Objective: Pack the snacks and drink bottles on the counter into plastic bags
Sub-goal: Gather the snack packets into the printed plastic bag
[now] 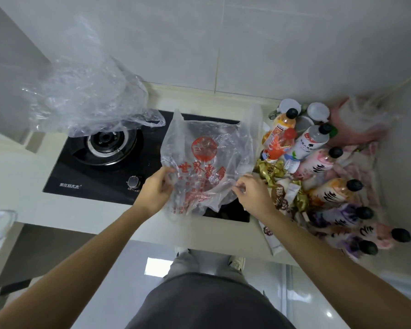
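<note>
A clear plastic bag with red print (207, 160) hangs over the right half of the stove. My left hand (155, 191) pinches its left edge and my right hand (253, 195) pinches its right edge, both at the bag's lower part. Several drink bottles (318, 160) with black caps lie packed together on the counter at the right. Gold-wrapped candies and snack packets (280, 186) lie between the bottles and my right hand. A second clear bag (90, 96), crumpled, sits above the left burner.
A black glass gas stove (100, 172) with a burner (112, 143) and a knob (134, 182) fills the counter's middle. A pinkish bag (361, 124) sits in the far right corner against the tiled wall. The counter's front edge runs just below my hands.
</note>
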Motion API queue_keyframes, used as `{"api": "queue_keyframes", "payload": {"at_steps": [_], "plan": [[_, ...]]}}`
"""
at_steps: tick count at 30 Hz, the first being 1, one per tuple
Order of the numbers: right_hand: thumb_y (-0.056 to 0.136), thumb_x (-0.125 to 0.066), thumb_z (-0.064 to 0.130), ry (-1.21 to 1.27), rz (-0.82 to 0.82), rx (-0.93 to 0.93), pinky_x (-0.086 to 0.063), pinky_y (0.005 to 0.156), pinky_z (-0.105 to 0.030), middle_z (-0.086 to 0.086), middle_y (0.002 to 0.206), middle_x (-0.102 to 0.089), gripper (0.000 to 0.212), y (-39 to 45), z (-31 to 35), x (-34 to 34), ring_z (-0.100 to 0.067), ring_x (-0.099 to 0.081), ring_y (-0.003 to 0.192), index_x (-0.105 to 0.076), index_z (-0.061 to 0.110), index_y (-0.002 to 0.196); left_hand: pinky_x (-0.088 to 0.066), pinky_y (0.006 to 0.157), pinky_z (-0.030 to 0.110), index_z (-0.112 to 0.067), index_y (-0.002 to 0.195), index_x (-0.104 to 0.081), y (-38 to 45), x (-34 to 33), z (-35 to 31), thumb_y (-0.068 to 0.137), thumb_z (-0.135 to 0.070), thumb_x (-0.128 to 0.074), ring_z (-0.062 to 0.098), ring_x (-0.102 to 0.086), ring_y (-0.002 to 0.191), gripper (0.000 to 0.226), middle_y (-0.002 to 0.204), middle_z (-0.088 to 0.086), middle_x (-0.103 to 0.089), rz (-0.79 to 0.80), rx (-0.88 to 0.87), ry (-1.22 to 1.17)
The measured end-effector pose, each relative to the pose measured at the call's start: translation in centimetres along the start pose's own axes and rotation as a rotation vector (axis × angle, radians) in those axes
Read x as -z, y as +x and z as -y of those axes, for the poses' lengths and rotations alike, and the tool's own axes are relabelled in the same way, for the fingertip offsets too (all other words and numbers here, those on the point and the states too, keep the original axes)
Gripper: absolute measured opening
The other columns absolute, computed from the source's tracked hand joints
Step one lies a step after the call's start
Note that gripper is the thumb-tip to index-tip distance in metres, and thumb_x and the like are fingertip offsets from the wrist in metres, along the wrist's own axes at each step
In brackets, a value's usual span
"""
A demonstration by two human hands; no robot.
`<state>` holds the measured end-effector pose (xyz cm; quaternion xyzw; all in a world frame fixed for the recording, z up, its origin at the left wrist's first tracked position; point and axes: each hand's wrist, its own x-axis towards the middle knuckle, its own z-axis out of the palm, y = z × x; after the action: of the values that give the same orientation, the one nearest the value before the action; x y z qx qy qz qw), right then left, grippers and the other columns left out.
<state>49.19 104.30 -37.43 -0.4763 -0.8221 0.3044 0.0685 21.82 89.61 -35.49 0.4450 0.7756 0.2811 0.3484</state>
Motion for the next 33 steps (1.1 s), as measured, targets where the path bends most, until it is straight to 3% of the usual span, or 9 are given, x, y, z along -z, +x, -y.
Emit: {"api": "queue_keyframes", "payload": {"at_steps": [7, 10, 13, 16, 21, 27, 30, 33], "plan": [[0.096, -0.069, 0.018, -0.031, 0.058, 0.052, -0.035, 0.07, -0.028, 0.011, 0.085, -0.046, 0.026, -4.1, -2.6, -0.1, -0.012, -0.048, 0.08, -0.054, 0.019, 0.074, -0.059, 0.074, 0.048, -0.033, 0.127, -0.052, -3.8, -2.0, 1.3, 0.096, -0.029, -0.067, 0.018, -0.064, 0.08, 0.035, 0.09, -0.004, -0.061, 0.008, 0.009, -0.002], [0.094, -0.066, 0.026, -0.089, 0.011, 0.089, -0.047, 0.072, -0.032, 0.008, 0.094, -0.056, 0.013, -3.7, -2.8, 0.3, -0.016, -0.057, 0.087, -0.068, 0.015, 0.087, -0.058, 0.069, 0.042, -0.036, 0.132, -0.047, -3.9, -1.5, 1.0, 0.092, -0.042, -0.067, 0.017, -0.063, 0.077, 0.045, 0.107, -0.01, -0.051, -0.089, -0.021, 0.168], [0.089, -0.065, 0.029, -0.098, -0.097, 0.129, -0.052, 0.071, -0.035, 0.005, 0.097, -0.056, 0.013, -2.0, -1.7, 1.6, -0.014, -0.055, 0.086, -0.068, 0.017, 0.092, -0.056, 0.065, 0.038, -0.033, 0.135, -0.046, -2.3, -0.5, 0.3, 0.089, -0.044, -0.07, 0.017, -0.057, 0.089, 0.053, 0.117, -0.007, -0.04, -0.213, -0.074, 0.238], [0.088, -0.062, 0.028, -0.114, -0.22, 0.172, -0.05, 0.079, -0.033, 0.0, 0.103, -0.053, 0.016, 1.3, 0.0, 3.2, -0.017, -0.053, 0.096, -0.063, 0.014, 0.096, -0.056, 0.075, 0.041, -0.027, 0.135, -0.047, 1.1, 0.7, -1.1, 0.089, -0.04, -0.072, 0.021, -0.049, 0.113, 0.054, 0.125, -0.001, -0.038, -0.263, -0.138, 0.25], [0.089, -0.067, 0.029, -0.305, -0.362, 0.139, -0.046, 0.1, -0.039, -0.01, 0.121, -0.047, 0.032, 9.0, 2.3, 6.2, -0.028, -0.046, 0.118, -0.057, 0.012, 0.114, -0.05, 0.095, 0.041, -0.027, 0.139, -0.043, 9.2, 2.5, -5.3, 0.092, -0.044, -0.066, 0.027, -0.046, 0.125, 0.055, 0.136, 0.009, -0.039, -0.26, -0.232, 0.309], [0.098, -0.061, 0.04, -0.311, -0.099, -0.063, -0.047, 0.103, -0.051, -0.01, 0.151, -0.035, 0.052, 15.5, 3.1, 7.5, -0.041, -0.034, 0.14, -0.048, 0.021, 0.145, -0.041, 0.109, 0.057, -0.033, 0.151, -0.041, 17.7, 2.9, -8.2, 0.094, -0.057, -0.057, 0.04, -0.034, 0.14, 0.064, 0.153, 0.015, -0.032, -0.029, -0.151, 0.537], [0.1, -0.057, 0.039, -0.368, 0.012, -0.082, -0.048, 0.104, -0.053, -0.007, 0.144, -0.042, 0.04, 16.5, 2.6, 7.1, -0.035, -0.037, 0.139, -0.06, 0.019, 0.135, -0.044, 0.107, 0.052, -0.023, 0.144, -0.054, 19.8, 2.5, -8.8, 0.097, -0.059, -0.053, 0.035, -0.036, 0.139, 0.06, 0.147, 0.013, -0.042, 0.083, -0.064, 0.566], [0.1, -0.057, 0.03, -0.355, 0.065, -0.036, -0.047, 0.102, -0.048, -0.007, 0.124, -0.053, 0.026, 16.3, 2.2, 6.9, -0.031, -0.047, 0.126, -0.073, 0.013, 0.113, -0.046, 0.088, 0.042, -0.012, 0.113, -0.072, 20.3, 2.2, -8.9, 0.1, -0.051, -0.052, 0.032, -0.047, 0.126, 0.046, 0.118, 0.013, -0.063, 0.085, -0.096, 0.606]]}}
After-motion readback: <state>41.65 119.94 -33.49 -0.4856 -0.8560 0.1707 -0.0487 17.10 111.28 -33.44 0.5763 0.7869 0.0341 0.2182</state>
